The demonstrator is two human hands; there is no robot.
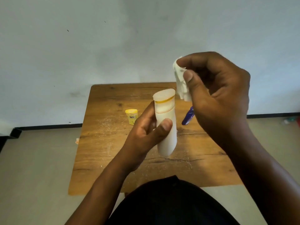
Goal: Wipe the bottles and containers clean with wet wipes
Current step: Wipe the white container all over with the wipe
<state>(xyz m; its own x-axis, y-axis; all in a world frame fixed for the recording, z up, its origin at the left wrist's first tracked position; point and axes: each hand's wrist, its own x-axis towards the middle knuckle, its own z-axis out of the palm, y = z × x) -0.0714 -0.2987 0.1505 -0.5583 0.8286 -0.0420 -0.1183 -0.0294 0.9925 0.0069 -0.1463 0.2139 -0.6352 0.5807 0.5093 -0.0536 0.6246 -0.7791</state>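
Pale wall [81,46] fills the upper half of the frame; a wooden table [100,159] sits centre, dusted with white specks or powder, probably the mess the wiping is meant to deal with. Dark clothing of the person at bottom centre.

Right hand [219,88], centre right and raised above the table, pinches a crumpled white wet wipe [181,82] between thumb and forefinger, the wipe hanging down. It is held just beside the bottle's top, not touching, likely being regripped or lined up for a pass.

Left hand [146,130], centre, wraps fingers and thumb round a white bottle [165,124] with a yellow band near its cap. The bottle is lifted off the table and tilted slightly, cap end up and away, so the wipe can reach all round.

Yellow jar [131,116] stands on the table left of the bottle. Blue bottle [188,116] lies right of it, mostly hidden behind the right hand. Both appear to be waiting their turn.
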